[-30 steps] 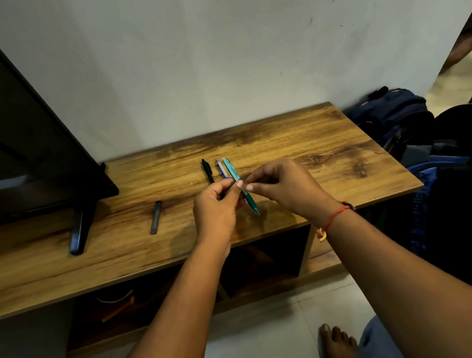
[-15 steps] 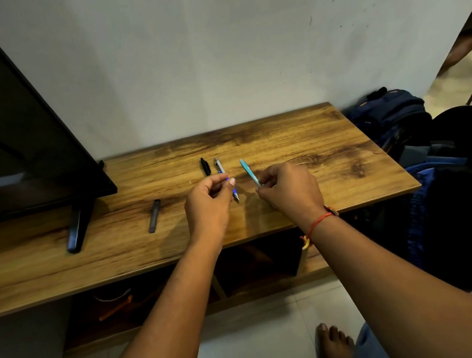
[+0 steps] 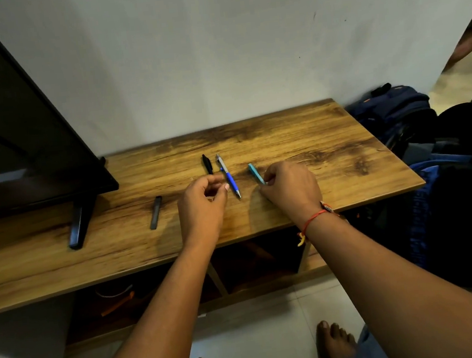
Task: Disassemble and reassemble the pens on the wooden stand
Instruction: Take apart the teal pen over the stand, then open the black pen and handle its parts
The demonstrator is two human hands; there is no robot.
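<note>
Separation is the change. A second ago both hands met on the teal pen (image 3: 255, 172) above the bench (image 3: 328, 151); now they are apart and lower. The right hand (image 3: 291, 187) has carried the teal pen off to the right and rests on the wood. The left hand (image 3: 202, 202) has drawn back to the left of the blue pen (image 3: 229, 178).

For the task, this reads as the moment after a pull or twist on the teal pen. It looks like the first split of its parts, though the frame does not show two separate pieces.

The right grip is narrow and closed round the teal pen's lower length. Only the upper end shows, slanting up and to the left out of the fist; the tip end is hidden inside the hand. The left grip is a curled pinch, thumb against forefinger. I cannot tell whether it holds a small part or nothing.

The blue pen lies flat between the two hands, tip toward the person, just beside the left fingertips but not touched. The black pen (image 3: 207, 164) lies beyond the left hand, partly hidden by it. A dark cap-like piece (image 3: 156, 212) lies well to the left, untouched.
</note>
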